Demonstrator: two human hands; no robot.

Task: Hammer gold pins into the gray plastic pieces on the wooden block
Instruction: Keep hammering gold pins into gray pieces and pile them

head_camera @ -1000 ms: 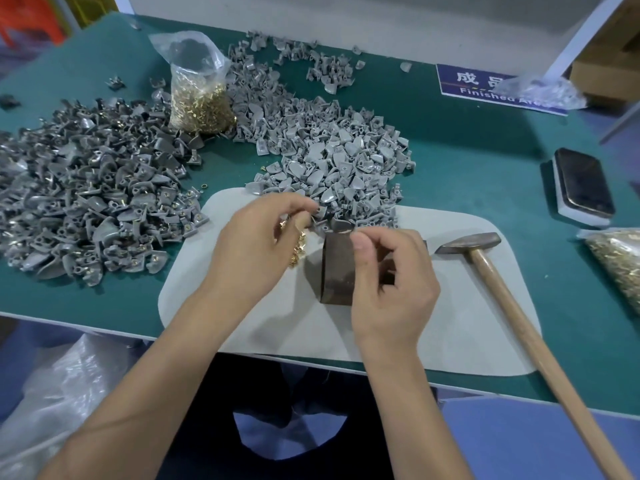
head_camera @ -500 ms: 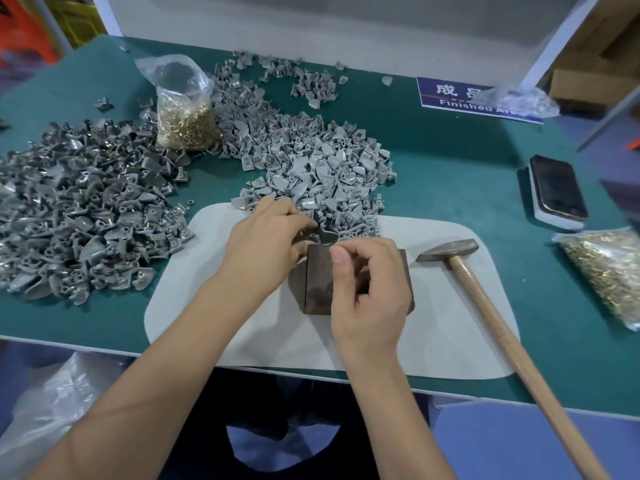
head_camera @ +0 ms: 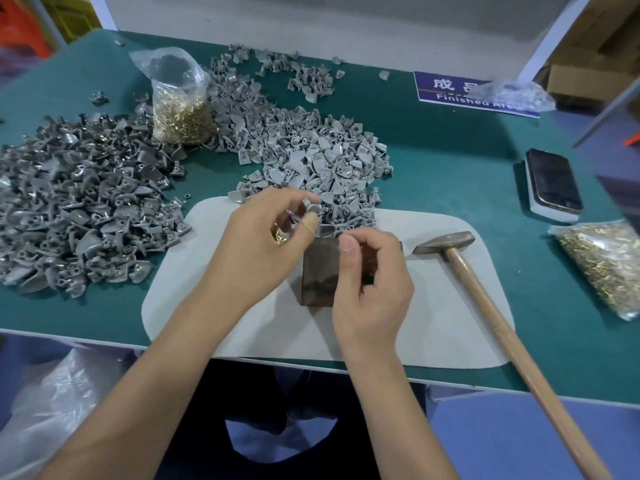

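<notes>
A dark wooden block (head_camera: pixel 318 271) stands on a pale mat (head_camera: pixel 433 323) at the table's front. My left hand (head_camera: pixel 263 247) hovers at the block's far left corner, pinching a gray plastic piece (head_camera: pixel 309 205) in its fingertips and cupping several gold pins (head_camera: pixel 280 235) in the palm. My right hand (head_camera: pixel 374 285) covers the block's right half, thumb and forefinger pinched together over its top; what they hold is too small to tell. A gray piece (head_camera: pixel 327 230) lies at the block's far edge. The hammer (head_camera: pixel 485 299) lies on the mat to the right, untouched.
A heap of light gray pieces (head_camera: pixel 311 157) lies behind the block, a darker heap (head_camera: pixel 79 202) to the left. Bags of gold pins stand at the back left (head_camera: pixel 180 112) and lie at the right (head_camera: pixel 606 265). A phone (head_camera: pixel 552 183) rests at the right.
My left hand has lifted a gray piece from the heap's edge to just above the block. The right hand stays over the block. The camera has shifted slightly.
</notes>
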